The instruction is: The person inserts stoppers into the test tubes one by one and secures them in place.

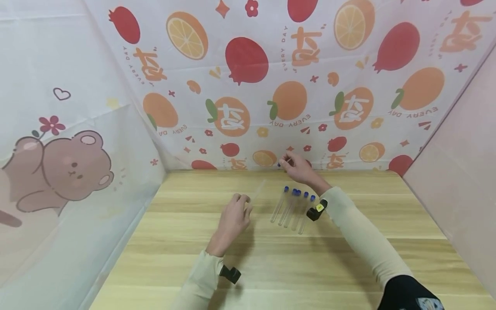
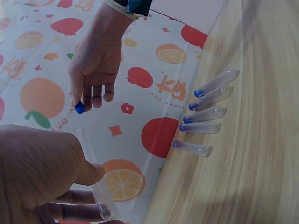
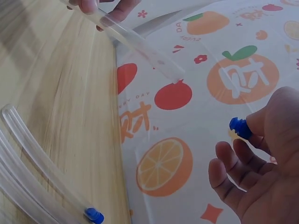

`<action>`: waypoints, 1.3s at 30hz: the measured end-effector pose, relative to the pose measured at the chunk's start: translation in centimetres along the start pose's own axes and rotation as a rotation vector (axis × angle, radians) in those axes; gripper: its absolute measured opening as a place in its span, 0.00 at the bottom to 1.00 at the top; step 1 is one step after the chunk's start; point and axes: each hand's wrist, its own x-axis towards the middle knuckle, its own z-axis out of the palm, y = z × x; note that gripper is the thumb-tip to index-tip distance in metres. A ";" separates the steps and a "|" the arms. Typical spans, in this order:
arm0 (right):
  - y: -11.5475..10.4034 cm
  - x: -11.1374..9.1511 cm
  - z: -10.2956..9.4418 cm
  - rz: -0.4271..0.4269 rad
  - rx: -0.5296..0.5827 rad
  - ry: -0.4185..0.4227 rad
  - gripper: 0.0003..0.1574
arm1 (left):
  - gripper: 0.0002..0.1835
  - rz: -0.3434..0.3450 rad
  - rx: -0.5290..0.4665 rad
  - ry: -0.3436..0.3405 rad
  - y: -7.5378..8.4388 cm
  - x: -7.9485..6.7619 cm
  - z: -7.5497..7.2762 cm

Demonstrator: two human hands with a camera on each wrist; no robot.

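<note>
My left hand (image 1: 234, 219) pinches a clear, uncapped test tube (image 3: 145, 51) between thumb and fingers, held tilted above the table. In the left wrist view the same tube (image 2: 96, 179) crosses the palm side of the fingers. My right hand (image 1: 297, 167) is farther back, near the patterned backdrop. It pinches a small blue stopper (image 3: 239, 127) between thumb and index finger, the other fingers loosely bent. Stopper and tube are apart. Between the two forearms lie several clear test tubes (image 1: 287, 213) side by side, each with a blue cap (image 1: 286, 189) at its far end.
The wooden table (image 1: 174, 258) carries the row of capped tubes. A fruit-printed cloth (image 1: 248, 103) rises behind its back edge, with a bear-printed cloth (image 1: 77, 168) to the left and a plain pale panel (image 1: 461, 150) to the right.
</note>
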 end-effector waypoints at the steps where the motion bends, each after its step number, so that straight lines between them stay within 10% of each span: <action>1: -0.1 0.0 0.0 0.005 0.016 -0.006 0.10 | 0.10 -0.003 -0.006 -0.001 0.0 0.0 0.0; 23: -0.9 -0.1 1.3 0.103 0.295 -0.111 0.21 | 0.11 -0.011 -0.056 -0.003 1.0 0.2 -0.4; 39: -1.4 -0.4 1.8 0.100 0.289 -0.166 0.24 | 0.10 -0.008 -0.057 0.004 1.0 0.3 -0.7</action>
